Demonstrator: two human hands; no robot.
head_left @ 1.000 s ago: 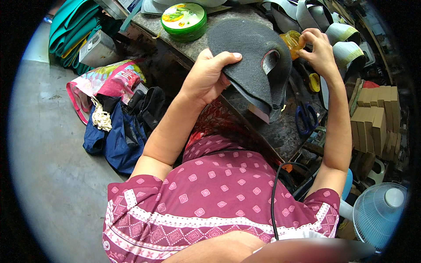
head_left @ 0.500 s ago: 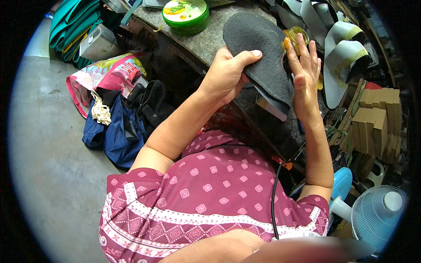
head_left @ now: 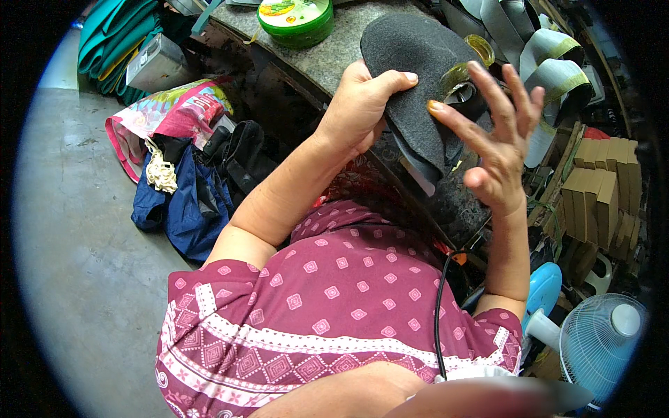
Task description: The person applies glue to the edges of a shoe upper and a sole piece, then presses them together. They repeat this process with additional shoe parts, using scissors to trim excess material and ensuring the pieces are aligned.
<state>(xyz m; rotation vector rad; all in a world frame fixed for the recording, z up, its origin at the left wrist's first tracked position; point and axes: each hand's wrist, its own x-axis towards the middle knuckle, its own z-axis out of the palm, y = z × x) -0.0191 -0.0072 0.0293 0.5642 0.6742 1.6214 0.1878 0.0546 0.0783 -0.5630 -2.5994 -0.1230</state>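
My left hand (head_left: 362,106) grips a dark grey felt piece (head_left: 412,47) at its near-left edge, thumb on top and fingers beneath. The piece is curved and folded, shaped somewhat like a shoe upper, and a smoother lighter layer shows under its lower end. My right hand (head_left: 498,143) is open, with its fingers spread. Its index fingertip, smeared with something orange-yellow, is at the piece's right edge; I cannot tell whether it touches. Just beyond these fingers is a yellowish translucent round container (head_left: 479,47), partly hidden.
A green round tub (head_left: 296,24) stands on the grey worktop (head_left: 348,52). Grey curved strips with yellowish bands (head_left: 557,80) lie at the far right. Stacked brown boxes (head_left: 589,202) and a fan (head_left: 603,341) are at right. Bags (head_left: 181,195) lie on the floor at left.
My right hand has spread its fingers and its index fingertip has moved left and down along the piece's edge. The felt piece has tilted slightly in my left hand.
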